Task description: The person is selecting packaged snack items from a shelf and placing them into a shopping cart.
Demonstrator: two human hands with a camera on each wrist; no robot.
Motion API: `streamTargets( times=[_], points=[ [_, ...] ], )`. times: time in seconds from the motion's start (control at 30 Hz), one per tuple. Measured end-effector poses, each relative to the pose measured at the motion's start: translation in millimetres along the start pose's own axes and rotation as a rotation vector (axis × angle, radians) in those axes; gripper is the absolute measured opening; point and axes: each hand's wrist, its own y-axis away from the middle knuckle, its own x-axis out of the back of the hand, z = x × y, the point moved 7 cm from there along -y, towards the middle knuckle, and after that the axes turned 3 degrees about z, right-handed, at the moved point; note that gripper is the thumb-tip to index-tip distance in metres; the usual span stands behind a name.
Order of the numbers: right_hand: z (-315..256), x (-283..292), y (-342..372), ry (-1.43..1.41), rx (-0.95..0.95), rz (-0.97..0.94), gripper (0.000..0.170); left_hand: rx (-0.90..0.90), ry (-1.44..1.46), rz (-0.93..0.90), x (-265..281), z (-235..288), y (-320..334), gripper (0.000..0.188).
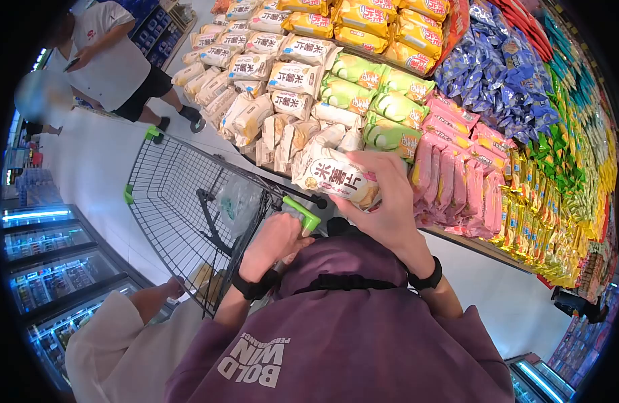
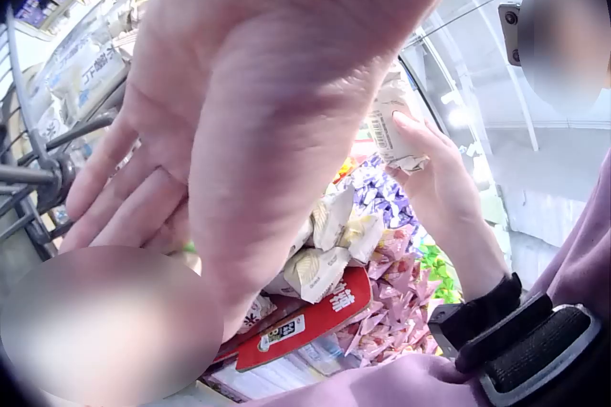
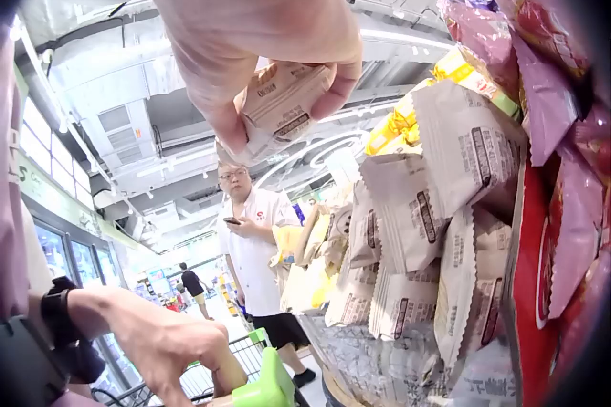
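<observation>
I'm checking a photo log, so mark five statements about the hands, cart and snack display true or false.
1. The right hand holds a white plastic snack packet with dark lettering. True.
2. The left hand holds a shiny blue plastic bag. False: the left hand holds a green plastic cart handle.
3. In the head view, glossy pink plastic packets lie right of glossy green plastic packets. True.
4. The cart is heaped with yellow packets. False: a translucent plastic bag shows in the grey wire shopping cart.
5. A black band circles the right wrist. True.
</observation>
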Motion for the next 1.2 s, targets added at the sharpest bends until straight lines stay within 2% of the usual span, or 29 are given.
streamTargets(
  times=[0.03,0.13,0.23,0.37,0.4,0.5,0.63,0.67,0.77,0.87,0.97,1.03,1.17,1.2],
  points=[
    [1,4,-2,0.011,0.007,0.016,0.058,-0.002,-0.017,-0.003,4,1,-4,0.044],
    [8,15,-5,0.035,-0.021,0.021,0.058,0.048,0.015,0.156,37,4,-18,0.037],
    [13,26,-8,-0.003,-0.099,0.08,0.057,0.064,0.443,0.42,92,29,-34,0.034],
    [21,37,-10,-0.076,-0.123,0.153,0.056,-0.18,0.814,0.575,101,50,-60,0.026],
    [23,40,-10,-0.089,-0.112,0.177,0.056,-0.179,0.929,0.567,95,55,-65,0.026],
    [25,52,-11,-0.116,-0.108,0.193,0.055,0.023,1.101,0.461,82,63,-80,0.029],
    [30,67,-10,-0.108,-0.084,0.143,0.05,-0.075,1.46,0.554,90,91,-95,0.033],
    [40,66,-5,-0.19,-0.154,0.146,0.047,-0.099,1.462,0.458,85,88,-98,0.036],
    [50,69,-1,-0.279,-0.306,0.107,0.048,-0.081,1.556,0.439,85,98,-102,0.037],
    [58,72,1,-0.322,-0.368,0.102,0.051,-0.088,1.462,0.372,82,102,-109,0.039],
    [62,74,1,-0.346,-0.509,0.057,0.054,-0.12,1.384,0.329,82,105,-112,0.037],
    [63,75,-1,-0.344,-0.436,0.086,0.055,-0.169,1.3,0.345,89,112,-109,0.038],
    [64,76,-1,-0.313,-0.341,0.13,0.057,-0.2,1.391,0.322,96,117,-110,0.047],
    [65,77,-1,-0.28,-0.317,0.114,0.057,-0.127,1.434,0.299,94,115,-110,0.055]
  ],
)
